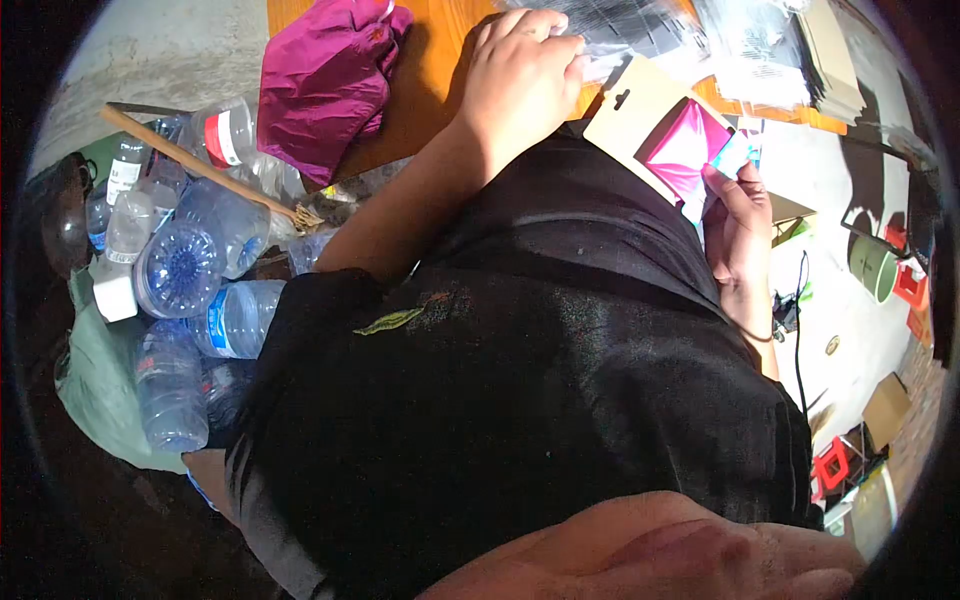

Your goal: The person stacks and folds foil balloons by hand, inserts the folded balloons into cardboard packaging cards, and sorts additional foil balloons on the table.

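My left hand [525, 72] rests at the top of the orange wooden table [430, 75], its fingers bent and closed on the edge of clear plastic packaging [635, 28]. Between my hands, a tan cardboard card [625, 112] with a hanging slot lies tilted at my lap, with shiny pink material [686, 145] showing in its opening. On the right, my right hand [740, 215] pinches a small blue-and-white piece [735, 153] at the card's edge between thumb and finger. Crumpled magenta fabric [325, 85] hangs over the table's left edge.
Empty plastic bottles [180, 268] are heaped at the left, with a wooden stick [195, 160] across them. Stacked tan card pieces [832, 65] stand at the top right. A black cable [800, 340], a green container [873, 268] and red items [830, 465] are farther right.
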Available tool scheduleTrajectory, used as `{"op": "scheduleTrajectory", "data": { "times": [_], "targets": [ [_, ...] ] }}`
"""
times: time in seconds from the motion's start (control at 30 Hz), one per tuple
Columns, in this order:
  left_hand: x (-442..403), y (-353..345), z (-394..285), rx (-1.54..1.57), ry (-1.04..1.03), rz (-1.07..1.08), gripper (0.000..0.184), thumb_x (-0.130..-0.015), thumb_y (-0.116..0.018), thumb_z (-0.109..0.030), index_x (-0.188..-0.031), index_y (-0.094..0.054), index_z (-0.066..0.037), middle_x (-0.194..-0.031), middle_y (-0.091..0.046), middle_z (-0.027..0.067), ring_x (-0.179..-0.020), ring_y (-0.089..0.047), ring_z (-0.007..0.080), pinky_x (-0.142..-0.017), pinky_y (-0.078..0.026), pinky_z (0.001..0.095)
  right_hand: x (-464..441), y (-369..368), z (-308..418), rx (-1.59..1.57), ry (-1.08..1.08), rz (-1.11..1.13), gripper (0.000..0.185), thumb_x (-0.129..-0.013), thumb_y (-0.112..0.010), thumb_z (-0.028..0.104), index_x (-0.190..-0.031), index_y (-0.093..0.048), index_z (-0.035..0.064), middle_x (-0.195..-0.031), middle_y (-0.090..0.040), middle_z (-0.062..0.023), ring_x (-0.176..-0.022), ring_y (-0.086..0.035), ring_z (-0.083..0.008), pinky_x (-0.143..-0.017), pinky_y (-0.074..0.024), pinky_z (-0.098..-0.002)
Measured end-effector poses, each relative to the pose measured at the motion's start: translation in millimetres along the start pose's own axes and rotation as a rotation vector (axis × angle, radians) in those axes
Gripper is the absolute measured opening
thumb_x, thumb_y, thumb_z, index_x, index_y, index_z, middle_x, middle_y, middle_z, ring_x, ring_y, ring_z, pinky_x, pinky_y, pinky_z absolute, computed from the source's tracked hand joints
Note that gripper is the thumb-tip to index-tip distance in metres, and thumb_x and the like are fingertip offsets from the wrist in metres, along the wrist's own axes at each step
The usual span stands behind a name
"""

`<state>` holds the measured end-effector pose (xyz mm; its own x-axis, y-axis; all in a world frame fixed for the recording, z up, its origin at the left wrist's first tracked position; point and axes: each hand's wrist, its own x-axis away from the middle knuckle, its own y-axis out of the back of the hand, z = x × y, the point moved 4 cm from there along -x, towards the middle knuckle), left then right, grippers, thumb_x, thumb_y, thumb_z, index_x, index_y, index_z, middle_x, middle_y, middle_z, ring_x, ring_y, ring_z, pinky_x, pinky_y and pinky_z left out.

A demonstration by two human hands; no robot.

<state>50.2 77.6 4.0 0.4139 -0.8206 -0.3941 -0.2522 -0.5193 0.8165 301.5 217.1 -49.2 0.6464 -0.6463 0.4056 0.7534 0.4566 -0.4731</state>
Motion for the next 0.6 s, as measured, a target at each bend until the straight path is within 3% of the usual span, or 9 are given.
{"op": "scheduleTrajectory", "data": {
  "times": [0.13,0.23,0.6],
  "targets": [
    [-5,15,-12,0.015,0.023,0.038,0.029,-0.086,-0.073,-0.017,-0.107,-0.073,0.002,-0.122,-0.065,0.0194,-0.12,-0.057,0.0371,-0.105,-0.044,0.0472,0,-1,1,-0.004,0.008,-0.01,0.033,-0.094,-0.06,-0.01,-0.124,-0.064,0.0027,-0.111,-0.073,-0.0089,-0.098,-0.069,-0.0171,-0.093,-0.054,-0.0328],
    [-5,19,-11,-0.019,0.047,-0.058,0.035,-0.084,-0.075,-0.017,-0.113,-0.072,0.001,-0.126,-0.064,0.0202,-0.123,-0.056,0.0373,-0.107,-0.043,0.0473,-1,-3,1,-0.032,0.02,0.003,0.033,-0.094,-0.06,-0.011,-0.123,-0.064,0.0026,-0.11,-0.073,-0.0091,-0.097,-0.069,-0.0169,-0.092,-0.0542,-0.0324],
    [1,4,2,-0.022,0.013,-0.052,0.022,-0.085,-0.071,-0.016,-0.101,-0.076,-0.001,-0.118,-0.068,0.0174,-0.116,-0.06,0.0366,-0.103,-0.045,0.0464,-1,-4,0,-0.006,-0.003,-0.024,0.031,-0.094,-0.061,-0.01,-0.122,-0.064,0.0035,-0.109,-0.073,-0.0081,-0.097,-0.069,-0.0166,-0.093,-0.0537,-0.0324]
  ]
}}
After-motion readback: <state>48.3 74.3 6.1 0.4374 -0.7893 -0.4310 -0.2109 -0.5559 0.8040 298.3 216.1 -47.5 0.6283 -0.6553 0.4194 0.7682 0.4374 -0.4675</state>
